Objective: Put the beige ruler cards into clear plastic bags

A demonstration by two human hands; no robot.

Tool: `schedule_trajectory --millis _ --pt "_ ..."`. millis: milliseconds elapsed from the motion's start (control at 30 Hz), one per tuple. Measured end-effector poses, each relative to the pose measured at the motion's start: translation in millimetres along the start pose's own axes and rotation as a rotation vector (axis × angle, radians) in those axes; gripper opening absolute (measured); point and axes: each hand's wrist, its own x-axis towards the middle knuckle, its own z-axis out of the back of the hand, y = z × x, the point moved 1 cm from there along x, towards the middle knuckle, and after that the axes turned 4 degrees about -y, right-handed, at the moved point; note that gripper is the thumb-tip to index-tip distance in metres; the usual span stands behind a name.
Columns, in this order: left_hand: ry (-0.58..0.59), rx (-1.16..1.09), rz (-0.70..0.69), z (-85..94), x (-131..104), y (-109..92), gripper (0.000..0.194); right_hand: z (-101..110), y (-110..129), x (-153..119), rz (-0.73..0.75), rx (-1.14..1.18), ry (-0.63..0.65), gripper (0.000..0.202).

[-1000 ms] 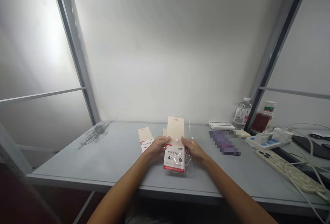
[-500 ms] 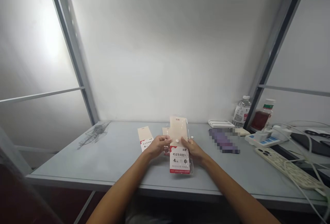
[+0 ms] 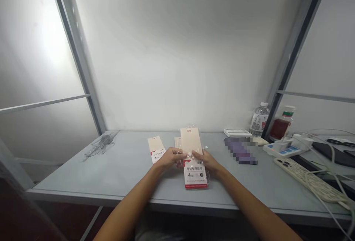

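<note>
A clear plastic ruler-set pouch [image 3: 195, 174] with a cream, white and red insert is held upright above the desk, tilted slightly. My left hand [image 3: 169, 158] pinches its left side near the white snap button, thumb at the button. My right hand [image 3: 208, 161] grips the right edge, thumb on the front. Another ruler-set card [image 3: 156, 145] of the same look lies on the desk left of my left hand and is partly covered by it. A further cream piece [image 3: 177, 141] shows behind the held pouch, mostly hidden.
On the grey desk [image 3: 116, 170], to the right, are a purple blurred item [image 3: 240, 151], a white box-like object [image 3: 237, 133], a water bottle [image 3: 260, 119], a bottle of red liquid [image 3: 282, 124], a power strip [image 3: 287, 148] with cables, and a phone [image 3: 307, 178]. Dark scribbles [image 3: 102, 144] mark the left.
My left fingers have moved right, onto the pouch at the snap button. The pouch's top has tipped a little to the left and its bottom a little to the right.
</note>
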Motion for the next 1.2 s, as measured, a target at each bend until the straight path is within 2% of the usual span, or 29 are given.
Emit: schedule_trajectory --millis 100,300,433,567,700,767,967,1200 --pt "-0.051 0.059 0.017 2.9 3 4 0.033 0 -1 1 0.004 -0.027 -0.005 0.039" --pt "-0.262 0.139 -0.018 8.9 9 7 0.037 2 -1 4 0.018 -0.078 -0.027 0.036" --pt "-0.309 0.15 -0.035 8.5 8 5 0.037 1 1 4 0.037 -0.137 -0.028 0.037" --pt "-0.293 0.064 -0.052 7.7 6 0 0.039 1 2 3 0.054 -0.178 -0.047 0.038" --pt "-0.177 -0.155 -0.023 6.4 4 -6 0.055 4 2 5 0.079 -0.204 -0.095 0.039" --pt "-0.125 -0.195 -0.009 5.4 3 -8 0.054 5 2 6 0.089 -0.217 -0.108 0.04" --pt "-0.134 -0.055 -0.058 4.8 3 -3 0.032 3 2 7 0.108 -0.208 -0.078 0.042" --pt "-0.179 0.068 -0.039 4.9 6 4 0.034 2 -2 6 0.116 -0.255 -0.024 0.042"
